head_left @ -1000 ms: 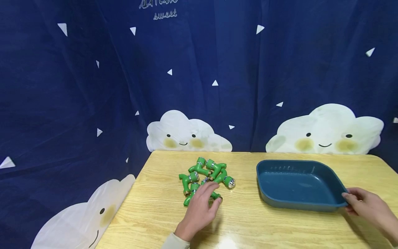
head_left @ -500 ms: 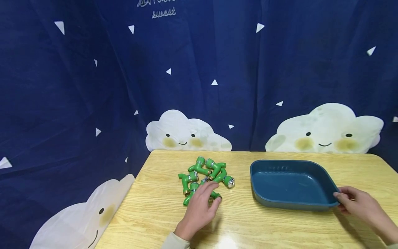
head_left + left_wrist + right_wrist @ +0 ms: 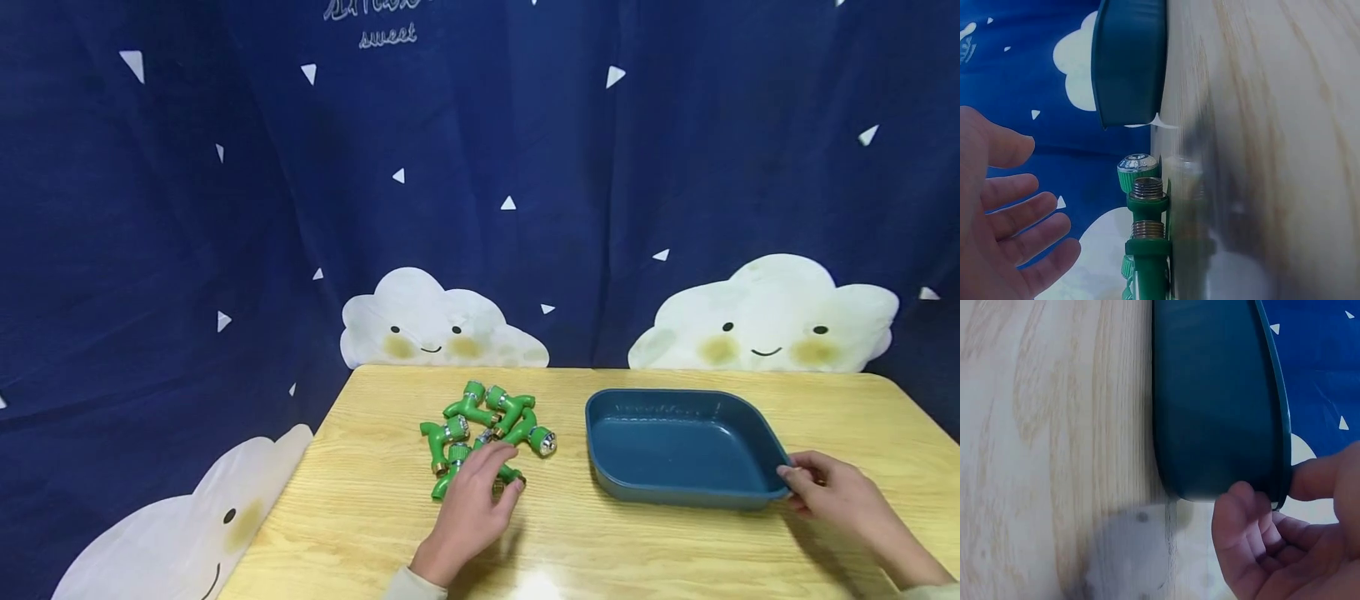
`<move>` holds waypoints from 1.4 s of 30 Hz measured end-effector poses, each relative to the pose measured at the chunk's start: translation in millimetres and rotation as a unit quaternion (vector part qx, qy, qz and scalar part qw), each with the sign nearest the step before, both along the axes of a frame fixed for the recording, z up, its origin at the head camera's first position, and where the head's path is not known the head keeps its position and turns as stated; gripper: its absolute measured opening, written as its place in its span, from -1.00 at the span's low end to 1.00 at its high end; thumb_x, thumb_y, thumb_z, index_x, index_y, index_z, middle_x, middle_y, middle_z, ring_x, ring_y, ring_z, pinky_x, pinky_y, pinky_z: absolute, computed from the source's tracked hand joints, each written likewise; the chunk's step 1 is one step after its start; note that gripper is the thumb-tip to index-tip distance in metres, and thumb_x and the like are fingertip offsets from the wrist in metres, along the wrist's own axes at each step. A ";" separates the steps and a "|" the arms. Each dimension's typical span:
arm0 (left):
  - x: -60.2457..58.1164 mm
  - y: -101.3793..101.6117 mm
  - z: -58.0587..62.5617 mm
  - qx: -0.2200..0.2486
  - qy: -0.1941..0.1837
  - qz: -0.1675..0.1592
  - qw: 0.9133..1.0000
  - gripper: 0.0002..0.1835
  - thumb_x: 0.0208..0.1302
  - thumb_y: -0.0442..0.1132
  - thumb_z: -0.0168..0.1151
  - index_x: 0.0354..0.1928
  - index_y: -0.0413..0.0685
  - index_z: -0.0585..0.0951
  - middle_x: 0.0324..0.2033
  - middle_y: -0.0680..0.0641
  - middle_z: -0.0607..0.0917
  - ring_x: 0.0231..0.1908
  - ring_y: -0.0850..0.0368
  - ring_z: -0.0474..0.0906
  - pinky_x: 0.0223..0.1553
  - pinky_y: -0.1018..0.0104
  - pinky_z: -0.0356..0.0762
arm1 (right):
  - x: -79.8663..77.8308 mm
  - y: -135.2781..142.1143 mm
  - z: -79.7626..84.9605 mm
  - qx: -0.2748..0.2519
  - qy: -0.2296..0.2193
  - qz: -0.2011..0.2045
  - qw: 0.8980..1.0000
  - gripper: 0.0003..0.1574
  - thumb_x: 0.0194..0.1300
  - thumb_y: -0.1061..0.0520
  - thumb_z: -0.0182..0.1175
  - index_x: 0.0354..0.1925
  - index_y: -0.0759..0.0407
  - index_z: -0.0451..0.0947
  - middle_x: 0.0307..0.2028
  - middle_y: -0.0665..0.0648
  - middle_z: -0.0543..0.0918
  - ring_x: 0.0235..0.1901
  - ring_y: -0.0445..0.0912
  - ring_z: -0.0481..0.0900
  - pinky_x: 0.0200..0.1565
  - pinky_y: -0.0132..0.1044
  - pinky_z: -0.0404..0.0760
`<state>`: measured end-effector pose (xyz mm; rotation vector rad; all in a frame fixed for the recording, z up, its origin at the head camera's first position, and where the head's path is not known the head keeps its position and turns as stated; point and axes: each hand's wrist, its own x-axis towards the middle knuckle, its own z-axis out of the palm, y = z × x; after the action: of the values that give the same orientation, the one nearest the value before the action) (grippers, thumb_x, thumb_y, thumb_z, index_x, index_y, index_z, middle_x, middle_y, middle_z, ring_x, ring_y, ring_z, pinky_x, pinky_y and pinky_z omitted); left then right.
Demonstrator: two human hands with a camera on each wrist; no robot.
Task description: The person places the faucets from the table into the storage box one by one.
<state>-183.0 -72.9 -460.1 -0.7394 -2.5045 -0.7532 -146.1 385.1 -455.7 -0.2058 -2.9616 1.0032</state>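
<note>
Several green taps (image 3: pixel 530 432) with threaded brass ends lie in a loose cluster on the left half of the table. Over the near side of that cluster hovers my left hand (image 3: pixel 471 510), fingers relaxed and gripping nothing; it hides part of the nearest taps. In the left wrist view the fingers stand apart from the taps (image 3: pixel 1149 250). A dark blue rectangular basin (image 3: pixel 686 493) sits to the right. My right hand (image 3: pixel 840 493) pinches its near right corner, thumb on the rim and fingers underneath, as the right wrist view of the basin (image 3: pixel 1216 419) also shows.
Both hands work over a light wooden table (image 3: pixel 570 533). Behind its far edge hangs a dark blue curtain (image 3: pixel 570 167) printed with clouds and small white triangles. A strip of bare wood separates the taps from the basin.
The basin has slid left toward the taps, with my right hand holding its corner throughout. My left hand has stayed by the taps. The head view has shifted slightly.
</note>
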 end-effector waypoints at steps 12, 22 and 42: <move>0.6 -6.7 2.2 -0.006 -0.012 0.002 1.000 -0.57 0.28 -0.13 0.28 0.17 -0.09 0.59 0.18 -0.01 0.63 0.20 0.04 0.55 0.21 0.05 0.55 | -12.1 17.7 -1.5 -0.054 -0.030 -0.023 0.998 -0.26 0.60 -0.13 -0.23 0.08 0.57 0.43 -0.42 0.06 0.56 -0.51 -0.24 0.47 -0.48 -0.31 0.54; 2.0 -7.7 3.5 -0.011 -0.012 0.000 1.000 -0.57 0.29 -0.11 0.27 0.17 -0.07 0.59 0.16 -0.01 0.64 0.19 0.05 0.56 0.20 0.07 0.56 | -34.2 31.6 2.0 -0.080 -0.057 -0.034 0.995 -0.17 0.57 -0.16 -0.18 0.22 0.64 0.28 -0.13 0.51 0.59 -0.36 -0.19 0.66 -0.36 -0.24 0.66; 1.3 -4.9 4.2 -0.019 -0.037 -0.008 0.999 -0.59 0.30 -0.15 0.25 0.17 -0.06 0.59 0.16 -0.02 0.64 0.20 0.04 0.56 0.25 0.04 0.51 | -64.1 32.0 18.0 -0.126 -0.110 0.048 0.985 -0.35 0.58 0.06 -0.14 0.26 0.65 0.20 -0.19 0.12 0.66 -0.30 -0.27 0.59 -0.22 -0.23 0.71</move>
<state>-181.7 -77.8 -455.9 -0.7579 -2.5890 -0.7543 -210.2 417.1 -437.7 -0.1871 -3.0537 1.4599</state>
